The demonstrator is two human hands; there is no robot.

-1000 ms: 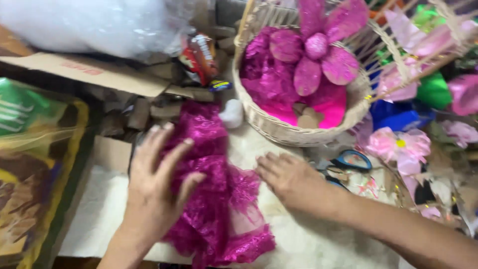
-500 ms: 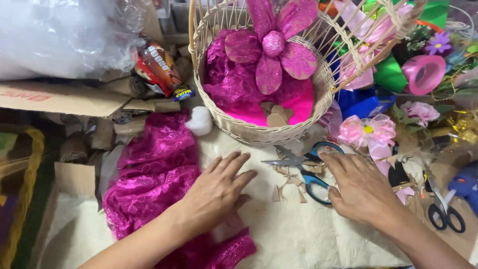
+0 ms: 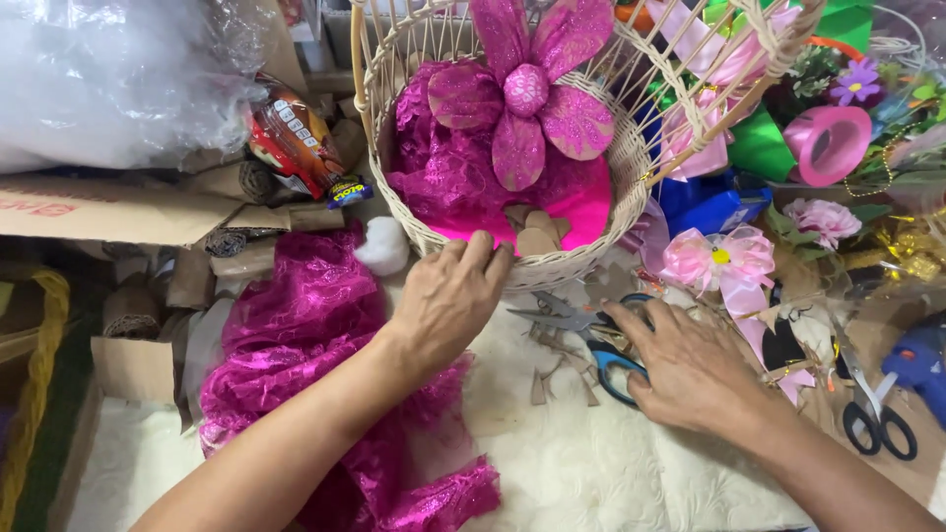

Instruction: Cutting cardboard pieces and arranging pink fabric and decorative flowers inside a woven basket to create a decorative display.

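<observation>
My left hand [image 3: 448,300] rests with spread fingers on the front wall of a cream wicker basket [image 3: 591,258], above a crumpled magenta lace fabric [image 3: 305,325] lying on the white cloth. The basket is lined with magenta fabric and holds a glittery pink flower [image 3: 527,89] and some brown cardboard pieces [image 3: 537,232]. My right hand [image 3: 685,365] lies flat over blue-handled scissors [image 3: 591,340], fingers touching them; whether it grips them I cannot tell. Small brown cardboard scraps [image 3: 552,379] lie between my hands.
A clear plastic bag [image 3: 108,79] and a cardboard box flap [image 3: 108,212] sit at the left. Ribbons, a pink bow [image 3: 719,261], a pink tape roll [image 3: 828,143], black scissors [image 3: 872,419] and a blue glue gun [image 3: 916,360] crowd the right side.
My left hand moved up off the magenta fabric onto the basket's front wall. My right hand shifted left onto the blue-handled scissors. The view swung slightly right.
</observation>
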